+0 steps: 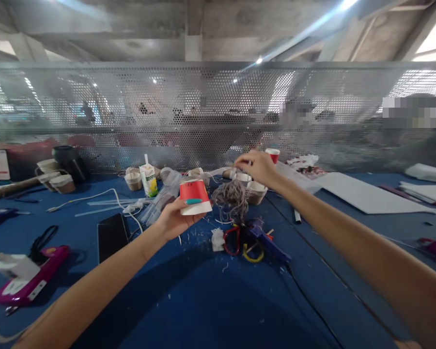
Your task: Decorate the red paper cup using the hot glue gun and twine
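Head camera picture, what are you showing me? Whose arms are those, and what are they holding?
There's no robot here, just a person's two bare hands. The camera sits on their head, looking forward and down, so we see almost what they see. The left hand holds a red-and-white cup. The right hand is near some small cups; I can't tell whether it holds anything. The blue table also has gray stringy stuff and a drink carton with a straw.

red-and-white cup (193,190), blue tabletop (189,310), grey yarn (232,196), magenta power strip (45,272), black phone (112,235), grey dot-patterned partition (218,106)
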Tool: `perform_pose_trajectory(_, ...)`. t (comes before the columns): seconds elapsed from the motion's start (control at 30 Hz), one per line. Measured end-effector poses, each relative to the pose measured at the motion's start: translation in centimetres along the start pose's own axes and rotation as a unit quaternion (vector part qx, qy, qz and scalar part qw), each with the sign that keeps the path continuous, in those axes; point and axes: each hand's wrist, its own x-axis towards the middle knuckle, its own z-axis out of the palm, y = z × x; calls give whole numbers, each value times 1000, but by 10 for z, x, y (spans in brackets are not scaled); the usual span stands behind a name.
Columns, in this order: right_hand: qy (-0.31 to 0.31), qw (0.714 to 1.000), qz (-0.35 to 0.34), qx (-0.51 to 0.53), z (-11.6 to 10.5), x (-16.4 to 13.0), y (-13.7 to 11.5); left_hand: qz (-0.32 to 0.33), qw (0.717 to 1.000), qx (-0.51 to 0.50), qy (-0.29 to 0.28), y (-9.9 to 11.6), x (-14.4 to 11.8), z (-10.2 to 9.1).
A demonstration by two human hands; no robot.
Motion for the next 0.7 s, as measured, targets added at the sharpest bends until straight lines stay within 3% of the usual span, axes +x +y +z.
perform_pose_trajectory(0.13,170,984,-25,-49,-21,44,-19,20,1000,6,23,10,0,8)
perform_pose_trajectory(0.27,238,966,-17,-104,-25,77,-29,27,999,-5,35,19,1,14)
perform_pose_trajectory(0.3,209,973,3,-96,-23,82,-29,28,999,-6,33,20,2,14)
perform_pose_trajectory(0.37,65,995,61,-49,-18,88,-26,31,999,-4,27,21,2,13)
perform_pose_trajectory(0.43,-3,996,84,-31,-14,87,-23,30,999,2,25,20,2,11)
perform_pose_trajectory(0.5,-17,996,88,-23,-11,82,-21,22,999,6,31,18,2,10)
perform_pose_trajectory(0.7,31,995,85,-30,-9,63,-22,1,999,14,42,11,2,12)
